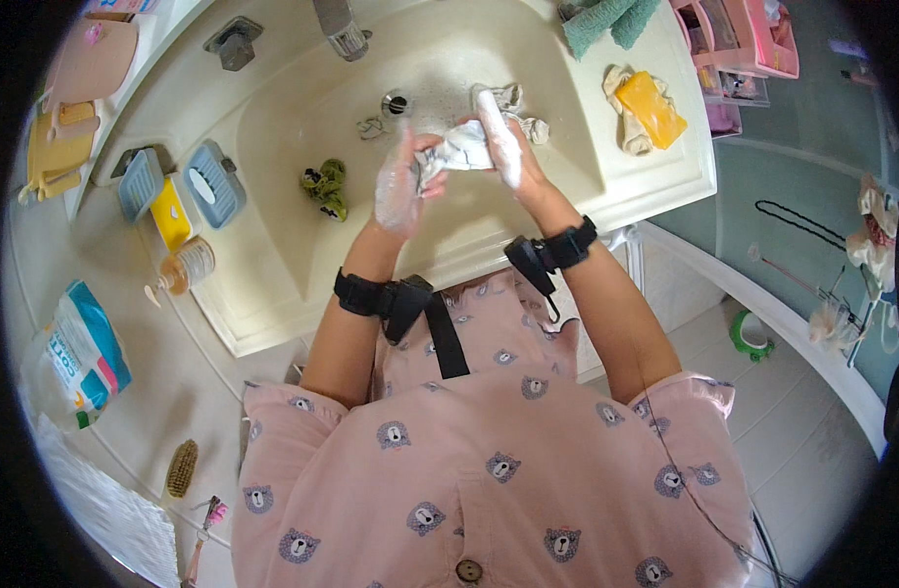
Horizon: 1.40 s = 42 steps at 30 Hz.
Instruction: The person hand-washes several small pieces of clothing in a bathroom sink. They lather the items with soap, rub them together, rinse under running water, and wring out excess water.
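Note:
Over the sink basin (288, 140), a wet white cloth (466, 147) with dark marks is stretched between both hands. My left hand (402, 184), covered in suds, grips its left end between thumb and fingers. My right hand (510, 151), with thick foam along it, holds the other end. Behind my right hand, crumpled pale cloths (532, 126) lie in the basin. A small crumpled piece of thin fabric (371, 128) sits beside the drain (396, 104). Left of my left hand lies a bunched green and black cloth (326, 189).
A yellow soap bar (652, 110) rests on a beige cloth (635, 138) on the right rim, near a green towel (604, 26). The faucet (341, 33) stands at the back. Blue soap dishes (232, 192) and a bottle (188, 266) are at the left.

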Motion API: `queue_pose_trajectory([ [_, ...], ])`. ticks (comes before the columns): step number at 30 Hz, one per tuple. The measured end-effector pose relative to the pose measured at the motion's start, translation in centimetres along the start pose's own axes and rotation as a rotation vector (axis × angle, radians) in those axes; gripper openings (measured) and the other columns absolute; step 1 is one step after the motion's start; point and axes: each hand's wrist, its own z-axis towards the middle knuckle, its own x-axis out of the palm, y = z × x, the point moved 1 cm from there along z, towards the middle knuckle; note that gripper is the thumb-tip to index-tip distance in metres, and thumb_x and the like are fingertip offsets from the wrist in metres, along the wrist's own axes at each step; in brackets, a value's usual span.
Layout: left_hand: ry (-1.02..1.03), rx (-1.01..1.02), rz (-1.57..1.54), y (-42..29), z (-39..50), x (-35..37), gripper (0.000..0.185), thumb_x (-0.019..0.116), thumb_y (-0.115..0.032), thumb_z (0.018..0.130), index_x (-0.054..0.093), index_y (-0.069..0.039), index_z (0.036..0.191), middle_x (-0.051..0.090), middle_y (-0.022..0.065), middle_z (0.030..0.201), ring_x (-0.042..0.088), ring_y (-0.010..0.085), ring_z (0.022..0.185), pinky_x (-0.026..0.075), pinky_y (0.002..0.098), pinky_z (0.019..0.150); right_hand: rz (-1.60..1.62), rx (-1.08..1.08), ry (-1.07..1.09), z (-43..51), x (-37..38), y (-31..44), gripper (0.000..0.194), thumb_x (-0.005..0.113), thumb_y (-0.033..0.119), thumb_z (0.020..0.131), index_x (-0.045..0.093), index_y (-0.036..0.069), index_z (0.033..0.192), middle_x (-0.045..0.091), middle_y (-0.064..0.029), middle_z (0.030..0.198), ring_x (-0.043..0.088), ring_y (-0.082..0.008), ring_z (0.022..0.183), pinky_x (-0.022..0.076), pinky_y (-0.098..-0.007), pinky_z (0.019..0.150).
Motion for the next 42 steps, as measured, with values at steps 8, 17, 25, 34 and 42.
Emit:
queue_pose_trajectory([
  [8, -0.193, 0.216, 0.384, -0.6, 0.0, -2.7, 0.027, 0.057, -0.004, 0.079, 0.053, 0.007, 0.104, 0.058, 0.0077, 0.081, 0.053, 0.0117, 0.06, 0.041, 0.0217, 0.051, 0.138, -0.018, 0.07, -0.3, -1.5, -1.1, 0.017, 0.053, 0.007, 0.081, 0.059, 0.001, 0.096, 0.061, -0.0044, 0.085, 0.056, -0.0065, 0.075, 0.046, -0.0209, 0.056],
  [17, -0.248, 0.107, 0.103, -0.8, 0.3, -1.3, 0.013, 0.052, -0.013, 0.085, 0.051, -0.001, 0.084, 0.048, 0.0001, 0.062, 0.039, 0.0079, 0.046, 0.028, 0.0188, 0.04, 0.407, -0.015, -0.116, -2.6, 2.4, -1.2, 0.013, 0.056, 0.013, 0.077, 0.059, 0.005, 0.087, 0.058, -0.0047, 0.074, 0.055, -0.0135, 0.063, 0.0454, -0.0259, 0.053],
  [25, -0.233, 0.09, 0.294, 2.1, -0.5, 1.1, 0.019, 0.04, -0.019, 0.089, 0.053, -0.006, 0.085, 0.052, 0.0002, 0.067, 0.046, 0.01, 0.052, 0.036, 0.0205, 0.044, -0.558, -0.203, -0.322, -1.7, 4.7, -1.2, 0.018, 0.051, 0.01, 0.074, 0.062, 0.0, 0.064, 0.058, -0.0191, 0.058, 0.06, -0.0294, 0.053, 0.0481, -0.0369, 0.05],
  [34, -0.076, 0.059, 0.438, 2.6, 0.3, -1.3, 0.016, 0.047, -0.021, 0.087, 0.054, -0.008, 0.092, 0.055, 0.0021, 0.08, 0.052, 0.0114, 0.069, 0.045, 0.0242, 0.057, -0.652, -0.195, -0.268, -1.1, 4.5, -1.5, 0.019, 0.052, 0.012, 0.074, 0.061, -0.002, 0.065, 0.057, -0.0237, 0.065, 0.059, -0.033, 0.057, 0.0473, -0.0385, 0.051],
  [42, -0.091, 0.079, 0.408, 3.0, 0.3, -1.4, 0.028, 0.041, -0.033, 0.088, 0.056, -0.01, 0.084, 0.056, 0.0003, 0.075, 0.053, 0.0112, 0.066, 0.044, 0.0258, 0.057, -0.574, -0.166, -0.271, -1.8, 5.1, -1.3, 0.015, 0.054, 0.011, 0.073, 0.06, 0.001, 0.064, 0.057, -0.0189, 0.062, 0.058, -0.0313, 0.055, 0.046, -0.0379, 0.052],
])
